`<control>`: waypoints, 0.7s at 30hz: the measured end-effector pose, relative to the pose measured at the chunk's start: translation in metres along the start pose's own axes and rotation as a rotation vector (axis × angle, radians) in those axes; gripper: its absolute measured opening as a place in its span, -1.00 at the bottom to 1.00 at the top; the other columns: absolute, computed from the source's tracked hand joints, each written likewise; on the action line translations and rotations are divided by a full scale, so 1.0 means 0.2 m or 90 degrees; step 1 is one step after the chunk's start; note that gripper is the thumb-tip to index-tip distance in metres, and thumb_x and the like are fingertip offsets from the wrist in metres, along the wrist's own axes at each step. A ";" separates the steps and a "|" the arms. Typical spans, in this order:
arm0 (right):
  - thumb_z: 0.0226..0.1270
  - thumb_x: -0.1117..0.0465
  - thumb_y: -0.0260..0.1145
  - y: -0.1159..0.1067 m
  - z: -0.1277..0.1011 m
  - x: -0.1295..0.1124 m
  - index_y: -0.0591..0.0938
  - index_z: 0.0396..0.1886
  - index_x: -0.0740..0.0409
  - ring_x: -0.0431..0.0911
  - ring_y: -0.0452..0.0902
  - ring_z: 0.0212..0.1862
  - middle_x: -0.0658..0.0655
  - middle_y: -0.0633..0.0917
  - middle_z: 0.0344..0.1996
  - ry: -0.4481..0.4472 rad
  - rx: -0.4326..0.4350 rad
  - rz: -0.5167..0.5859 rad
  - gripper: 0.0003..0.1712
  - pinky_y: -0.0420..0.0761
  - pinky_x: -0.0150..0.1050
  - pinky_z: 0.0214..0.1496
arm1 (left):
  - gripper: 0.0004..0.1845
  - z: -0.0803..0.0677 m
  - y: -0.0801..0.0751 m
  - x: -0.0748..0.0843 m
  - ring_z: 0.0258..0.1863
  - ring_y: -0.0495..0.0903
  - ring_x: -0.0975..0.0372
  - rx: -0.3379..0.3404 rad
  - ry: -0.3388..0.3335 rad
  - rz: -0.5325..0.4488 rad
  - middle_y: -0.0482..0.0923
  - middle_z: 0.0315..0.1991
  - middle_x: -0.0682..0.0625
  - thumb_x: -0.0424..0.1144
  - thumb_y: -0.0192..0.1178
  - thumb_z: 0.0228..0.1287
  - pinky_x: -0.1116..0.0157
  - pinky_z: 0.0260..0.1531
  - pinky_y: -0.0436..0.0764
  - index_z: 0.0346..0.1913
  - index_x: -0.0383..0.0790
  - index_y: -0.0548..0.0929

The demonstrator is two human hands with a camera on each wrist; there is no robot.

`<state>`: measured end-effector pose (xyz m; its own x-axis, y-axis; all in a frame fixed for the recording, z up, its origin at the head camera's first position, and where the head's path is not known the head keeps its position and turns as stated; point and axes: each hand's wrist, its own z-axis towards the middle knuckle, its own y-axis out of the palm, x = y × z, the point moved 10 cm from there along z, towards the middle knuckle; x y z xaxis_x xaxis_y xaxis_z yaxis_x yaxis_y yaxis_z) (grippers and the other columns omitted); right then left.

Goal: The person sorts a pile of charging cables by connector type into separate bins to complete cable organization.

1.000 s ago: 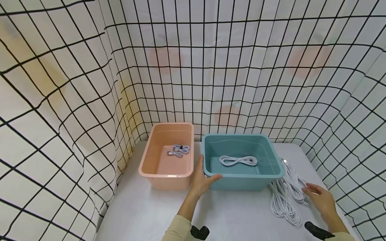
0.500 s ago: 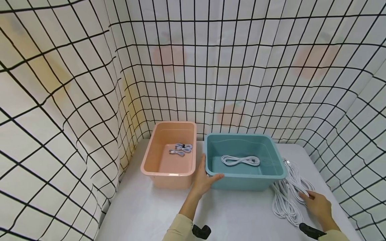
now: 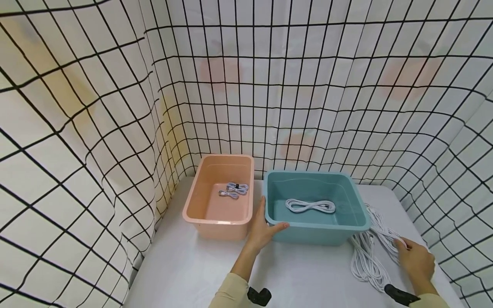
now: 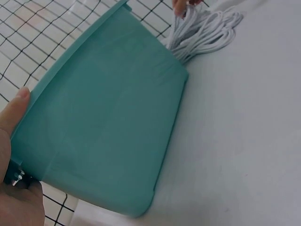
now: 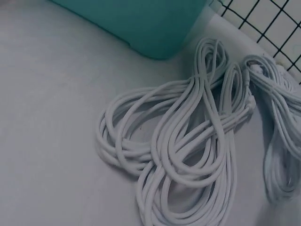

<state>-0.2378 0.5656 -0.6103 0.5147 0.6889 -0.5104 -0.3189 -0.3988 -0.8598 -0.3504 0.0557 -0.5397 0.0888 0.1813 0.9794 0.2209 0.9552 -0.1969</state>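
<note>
Grid-print curtains (image 3: 77, 107) wrap around three sides of my white tabletop (image 3: 185, 269), black lines on cream with a few faded orange blotches. Going left to right: first up is the peach bin (image 3: 204, 214), sitting near the left curtain, with a small bundled cable (image 3: 233, 190) lying in its far end. Just beside it is the teal bin (image 3: 346, 222), the two nearly touching. My left hand (image 3: 263, 229) has the teal bin by its near-left corner, thumb hooked over the rim and the other fingers round the outside wall, so it's properly gripping it. Inside the teal bin there's one coiled white cable (image 3: 310, 205) lying flat on the bottom. Right of that bin, on the bare tabletop, is a loose pile of white cables (image 3: 366, 261), long loops all tangled together, butting up against the bin's right side. My right hand (image 3: 416, 263) is at the far right edge of that pile, fingers curled onto some of the strands. Can't tell whether it's got them pinched or is just resting there.
</note>
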 end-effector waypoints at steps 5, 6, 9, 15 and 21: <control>0.62 -0.06 0.15 -0.03 0.00 -0.04 0.54 0.29 0.41 0.56 0.32 0.21 0.53 0.55 0.19 0.005 0.002 0.021 -0.38 0.30 0.37 0.18 | 0.33 0.00 0.00 0.00 0.60 -0.03 0.05 -0.001 0.001 0.003 -0.14 0.67 0.06 0.12 0.60 0.06 -0.10 0.46 0.17 0.71 0.03 -0.13; 0.62 -0.07 0.15 -0.04 0.01 -0.04 0.54 0.30 0.41 0.56 0.29 0.24 0.53 0.54 0.21 0.015 0.001 0.035 -0.37 0.26 0.38 0.21 | 0.32 0.00 0.00 0.00 0.60 -0.03 0.05 -0.001 0.000 0.004 -0.14 0.67 0.06 0.12 0.60 0.07 -0.10 0.46 0.18 0.71 0.03 -0.12; 0.60 -0.13 0.14 -0.04 0.02 -0.03 0.53 0.32 0.37 0.57 0.22 0.27 0.55 0.47 0.27 0.064 0.000 0.081 -0.33 0.24 0.37 0.23 | 0.31 0.00 -0.01 0.00 0.60 -0.02 0.03 0.002 0.001 0.007 -0.13 0.67 0.05 0.11 0.59 0.08 -0.12 0.45 0.19 0.71 0.03 -0.12; 0.52 -0.17 0.22 -0.08 0.02 0.01 0.59 0.31 0.21 0.52 0.15 0.33 0.51 0.43 0.34 0.153 0.015 0.186 -0.36 0.26 0.35 0.25 | 0.31 0.00 0.00 0.00 0.61 -0.04 0.07 -0.001 -0.008 0.006 -0.14 0.67 0.07 0.11 0.60 0.07 -0.07 0.47 0.16 0.70 0.09 -0.12; 0.46 -0.11 0.31 -0.17 0.05 0.00 0.64 0.29 0.06 0.32 0.27 0.38 -0.35 0.71 -0.47 0.162 0.071 0.272 -0.46 0.30 0.13 0.38 | 0.31 0.00 0.00 0.00 0.61 -0.03 0.05 0.004 -0.008 0.005 -0.13 0.67 0.05 0.12 0.60 0.06 -0.09 0.46 0.16 0.70 0.10 -0.12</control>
<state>-0.2344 0.5855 -0.5813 0.4929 0.3043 -0.8152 -0.6188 -0.5360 -0.5742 -0.3500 0.0555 -0.5396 0.0785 0.1923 0.9782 0.2137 0.9552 -0.2049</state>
